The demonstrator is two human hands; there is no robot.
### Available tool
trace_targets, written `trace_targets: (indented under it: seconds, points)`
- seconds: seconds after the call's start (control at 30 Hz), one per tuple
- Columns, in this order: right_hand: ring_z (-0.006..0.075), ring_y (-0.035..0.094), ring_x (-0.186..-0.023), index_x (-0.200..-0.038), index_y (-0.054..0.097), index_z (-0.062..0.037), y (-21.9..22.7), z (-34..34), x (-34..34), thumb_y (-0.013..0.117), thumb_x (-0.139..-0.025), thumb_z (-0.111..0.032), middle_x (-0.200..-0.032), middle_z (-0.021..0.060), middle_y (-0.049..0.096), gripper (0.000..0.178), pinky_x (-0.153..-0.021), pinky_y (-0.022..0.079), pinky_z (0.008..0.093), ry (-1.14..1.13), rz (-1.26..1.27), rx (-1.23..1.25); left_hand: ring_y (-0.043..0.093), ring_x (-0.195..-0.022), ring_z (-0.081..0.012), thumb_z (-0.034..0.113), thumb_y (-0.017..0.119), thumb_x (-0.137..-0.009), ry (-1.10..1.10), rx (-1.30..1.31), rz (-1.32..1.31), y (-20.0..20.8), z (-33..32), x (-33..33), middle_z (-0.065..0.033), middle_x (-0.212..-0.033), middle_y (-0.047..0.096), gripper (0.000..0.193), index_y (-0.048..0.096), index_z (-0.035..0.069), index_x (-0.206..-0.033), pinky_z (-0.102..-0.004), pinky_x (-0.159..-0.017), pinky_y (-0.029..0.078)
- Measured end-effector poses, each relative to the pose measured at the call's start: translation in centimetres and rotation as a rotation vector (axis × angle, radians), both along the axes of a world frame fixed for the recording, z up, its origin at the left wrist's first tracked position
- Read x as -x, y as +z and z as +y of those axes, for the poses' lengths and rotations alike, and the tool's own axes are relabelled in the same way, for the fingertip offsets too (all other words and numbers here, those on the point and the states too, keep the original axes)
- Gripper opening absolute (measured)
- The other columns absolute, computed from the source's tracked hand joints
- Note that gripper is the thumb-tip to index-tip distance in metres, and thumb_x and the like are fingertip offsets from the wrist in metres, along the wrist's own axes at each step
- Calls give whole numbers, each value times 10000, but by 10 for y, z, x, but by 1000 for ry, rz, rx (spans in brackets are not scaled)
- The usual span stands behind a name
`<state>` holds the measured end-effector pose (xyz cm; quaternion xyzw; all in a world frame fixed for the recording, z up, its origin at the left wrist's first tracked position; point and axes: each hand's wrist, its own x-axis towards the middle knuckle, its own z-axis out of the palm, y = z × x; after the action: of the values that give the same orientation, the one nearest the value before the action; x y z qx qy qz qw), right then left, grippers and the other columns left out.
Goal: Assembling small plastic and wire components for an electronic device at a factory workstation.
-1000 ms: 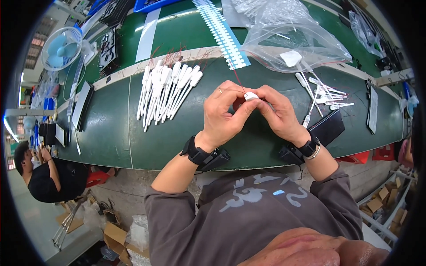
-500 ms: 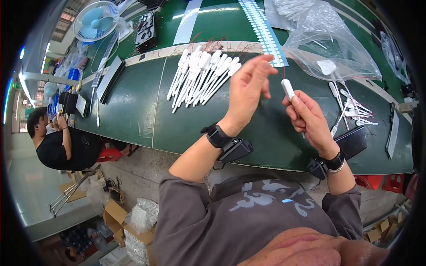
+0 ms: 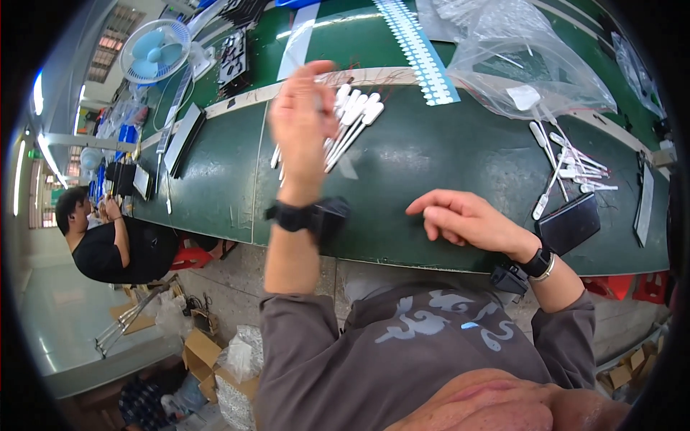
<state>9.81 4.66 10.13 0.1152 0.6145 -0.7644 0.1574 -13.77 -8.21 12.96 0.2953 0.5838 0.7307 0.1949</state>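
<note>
My left hand [image 3: 300, 118] is raised over the pile of white plastic sticks [image 3: 357, 118], which have rounded, wider heads and thin shafts. It hides much of the pile. Motion smears its fingers, so I cannot tell whether it holds a stick. Thin red wires [image 3: 366, 75] trail from the far end of the pile. To the right, my right hand [image 3: 460, 219] hovers over the green table near its front edge. Its index finger points left, the other fingers bend loosely, and nothing shows in its grasp.
More white sticks [image 3: 568, 169] lie loosely at the right, beside a black flat box [image 3: 569, 224]. A clear plastic bag [image 3: 532, 65] and a light-blue strip of white pieces [image 3: 420, 54] lie at the back. A fan [image 3: 154, 52] stands far left; a person [image 3: 118, 237] sits there.
The white stick has left my right hand, which has dropped toward the table's front edge. My left hand has swung left over the pile. The view has shifted slightly.
</note>
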Motion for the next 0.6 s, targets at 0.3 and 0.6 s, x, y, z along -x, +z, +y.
trace_targets:
  seconds: [0.3, 0.6]
  points:
    - [153, 642, -789, -1119, 653, -25, 0, 51, -41, 533, -1005, -281, -865, 56, 689, 304, -729, 494, 320, 67, 206, -230, 589, -1102, -397, 201, 505, -979, 354, 926, 1049, -62, 42, 46, -231, -1196, 615, 381, 564, 7, -1302, -437, -930, 476]
    - [228, 657, -770, -1095, 654, -38, -7, 96, -81, 595, -961, -175, -881, 97, 683, 201, -661, 501, 311, -82, 584, -420, 640, -994, -340, 142, 529, -972, 410, 975, 1460, -27, 109, -29, -172, -1149, 659, 311, 624, 13, -1239, -411, -855, 507]
